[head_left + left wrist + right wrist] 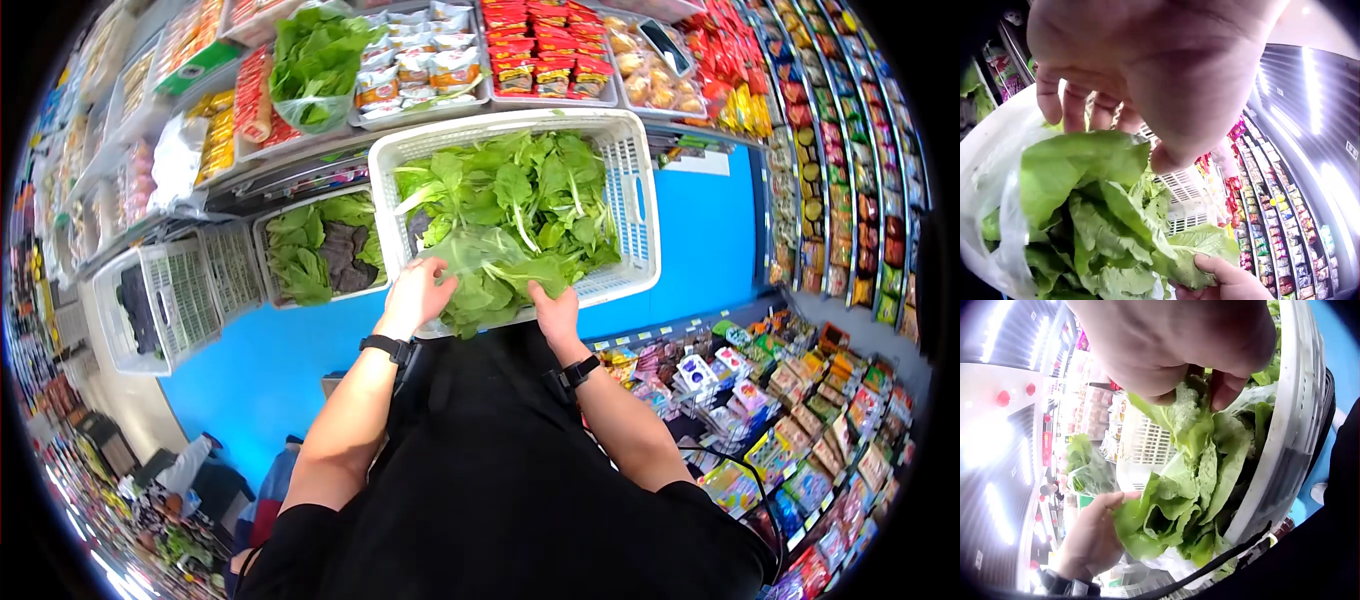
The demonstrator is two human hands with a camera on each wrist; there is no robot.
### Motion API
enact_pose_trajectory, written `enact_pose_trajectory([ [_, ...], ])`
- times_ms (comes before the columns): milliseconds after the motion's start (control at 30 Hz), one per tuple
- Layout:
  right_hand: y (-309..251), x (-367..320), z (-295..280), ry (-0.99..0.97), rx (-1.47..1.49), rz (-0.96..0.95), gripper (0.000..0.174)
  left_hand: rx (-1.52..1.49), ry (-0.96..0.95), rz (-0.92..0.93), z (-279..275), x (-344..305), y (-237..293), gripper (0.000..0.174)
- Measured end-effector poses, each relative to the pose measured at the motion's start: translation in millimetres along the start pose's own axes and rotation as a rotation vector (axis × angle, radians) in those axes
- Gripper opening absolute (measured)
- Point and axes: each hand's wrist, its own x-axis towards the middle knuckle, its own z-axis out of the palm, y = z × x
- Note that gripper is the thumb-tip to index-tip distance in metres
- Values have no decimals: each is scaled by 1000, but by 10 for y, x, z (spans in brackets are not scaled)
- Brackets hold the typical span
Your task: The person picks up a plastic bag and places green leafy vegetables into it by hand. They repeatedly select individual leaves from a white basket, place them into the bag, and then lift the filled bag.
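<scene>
A bunch of leafy greens (485,295), partly wrapped in a clear plastic bag (470,252), lies at the near edge of a white plastic basket (648,235). On its left side, my left hand (420,297) holds the bagged bunch; the fingers (1072,109) go behind a broad leaf and the thumb is in front. My right hand (555,312) pinches leaves at the bunch's right end, as the right wrist view shows closely. Beyond both hands, more loose greens (530,180) with pale stems fill the basket.
To the left stands a crate of green and dark leaves (300,250), with a white crate (165,300) farther left. Behind the basket, a shelf holds packaged snacks (545,60), a bagged bunch of greens (320,60) and a phone (665,48). Product racks (760,430) stand at the right.
</scene>
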Motion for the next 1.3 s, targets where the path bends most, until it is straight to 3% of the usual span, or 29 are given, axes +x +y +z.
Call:
enact_pose_trajectory([
  [133,-122,-102,-1,135,15,61,25,86,-75,8,13,252,71,41],
  [233,-115,-141,98,97,92,-6,24,194,-135,89,103,440,166,36],
  [300,-161,-164,175,-29,135,37,30,325,-270,100,99,530,288,30],
  [433,-304,-260,187,-177,321,193,31,416,-190,21,239,601,256,23],
  [533,-239,-176,340,-265,420,234,28,174,-59,136,265,517,172,20],
  [600,-252,-123,534,-140,604,482,34,123,-17,171,304,455,127,19],
  [667,-277,-83,480,-192,643,553,41,83,-46,96,304,436,109,19],
  [733,-485,-110,196,-396,446,551,55,27,-57,66,280,417,54,20],
  [767,-479,-127,122,-206,212,419,72,23,-54,61,275,422,32,20],
  [800,-527,-134,40,-211,206,420,72,16,-62,68,285,422,5,20],
  [867,-747,-177,-134,133,-447,-388,83,3,-72,72,334,416,-48,20],
  [900,-907,-168,-192,-21,-571,-479,88,5,-60,78,363,425,-66,20],
  [933,-908,-120,-181,-21,-573,-480,88,8,-46,85,386,439,-80,20],
  [1000,-861,-44,-119,-352,-971,-782,58,16,-22,103,414,458,-91,19],
  [1033,-745,-32,-43,-351,-973,-785,58,25,1,120,398,456,-67,18],
  [1100,-449,21,146,-462,-962,-495,30,41,-31,86,306,443,23,18],
  [1200,-311,9,279,-337,-845,-579,16,95,-65,89,308,454,60,18],
  [1300,-254,26,450,-309,-839,-534,15,192,-41,185,395,529,24,18],
])
